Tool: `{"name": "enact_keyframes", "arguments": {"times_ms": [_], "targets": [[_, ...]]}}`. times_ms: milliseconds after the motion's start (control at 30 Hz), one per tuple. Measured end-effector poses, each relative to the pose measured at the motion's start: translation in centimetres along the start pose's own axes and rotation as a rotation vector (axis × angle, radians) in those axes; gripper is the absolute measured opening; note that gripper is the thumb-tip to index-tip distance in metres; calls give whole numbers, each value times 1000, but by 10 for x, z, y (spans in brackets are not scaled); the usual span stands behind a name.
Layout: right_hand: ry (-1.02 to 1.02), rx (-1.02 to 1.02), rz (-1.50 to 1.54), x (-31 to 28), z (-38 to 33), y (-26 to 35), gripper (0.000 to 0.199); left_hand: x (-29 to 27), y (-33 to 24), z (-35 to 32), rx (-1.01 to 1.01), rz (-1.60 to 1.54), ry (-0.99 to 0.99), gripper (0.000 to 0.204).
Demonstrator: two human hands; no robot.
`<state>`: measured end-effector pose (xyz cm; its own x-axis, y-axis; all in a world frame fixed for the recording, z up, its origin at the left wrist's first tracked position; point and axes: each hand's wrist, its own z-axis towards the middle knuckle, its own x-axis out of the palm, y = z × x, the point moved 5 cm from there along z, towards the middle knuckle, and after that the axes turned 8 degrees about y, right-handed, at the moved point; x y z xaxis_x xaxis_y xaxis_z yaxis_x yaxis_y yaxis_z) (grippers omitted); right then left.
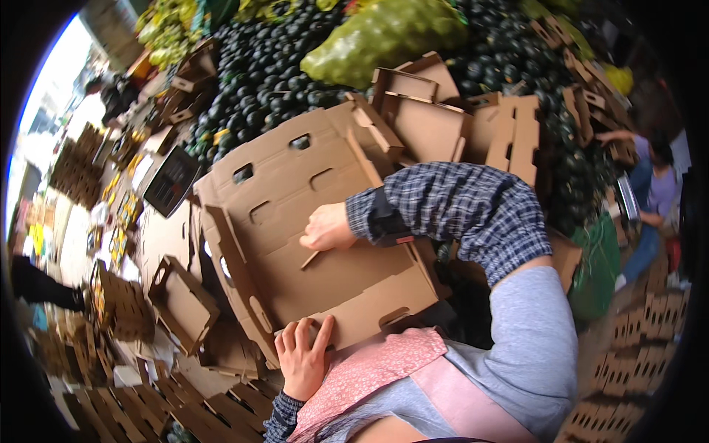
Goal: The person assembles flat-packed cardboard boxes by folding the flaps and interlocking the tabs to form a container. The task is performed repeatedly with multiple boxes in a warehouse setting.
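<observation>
A large, partly folded cardboard box (295,273) lies tilted in front of me, its far flap spread out with handle holes cut in it. My left hand (301,358) holds the near left corner of the box, fingers over the edge and the thumb hidden. Over the middle of the box, my right hand (329,227) is closed with the knuckles up; what is inside it cannot be made out. Just below that fist shows a thin tan strip (310,260), possibly a cut tab or slot in the cardboard. A plaid sleeve (465,210) covers the right forearm.
Beyond the box rises a heap of dark green round produce (255,74) with a yellow-green net sack (384,40) on it. Folded cardboard trays (425,118) lie at the far right of the box. A dark scale (171,181) stands left. Another person (650,184) works at right.
</observation>
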<state>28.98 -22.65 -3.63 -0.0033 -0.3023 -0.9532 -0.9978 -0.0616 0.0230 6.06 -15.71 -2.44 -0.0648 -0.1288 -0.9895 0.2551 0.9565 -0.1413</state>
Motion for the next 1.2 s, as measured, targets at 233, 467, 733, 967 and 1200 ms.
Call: {"name": "enact_keyframes", "arguments": {"times_ms": [233,467,733,967,1200], "targets": [[-561,422,-113,-73,-154,28,10,20,4,1,75,2,138,63],[-375,336,114,-17,-141,124,57,5,-5,6,88,-22,197,58],[-127,213,275,53,-120,153,12,24,-9,-25,142,-208,333,40],[-231,-133,646,4,-140,122,29,-17,21,-15,450,-785,270,51],[-1072,388,1146,35,-142,3,61,40,174,47,-369,-920,-367,51]]}}
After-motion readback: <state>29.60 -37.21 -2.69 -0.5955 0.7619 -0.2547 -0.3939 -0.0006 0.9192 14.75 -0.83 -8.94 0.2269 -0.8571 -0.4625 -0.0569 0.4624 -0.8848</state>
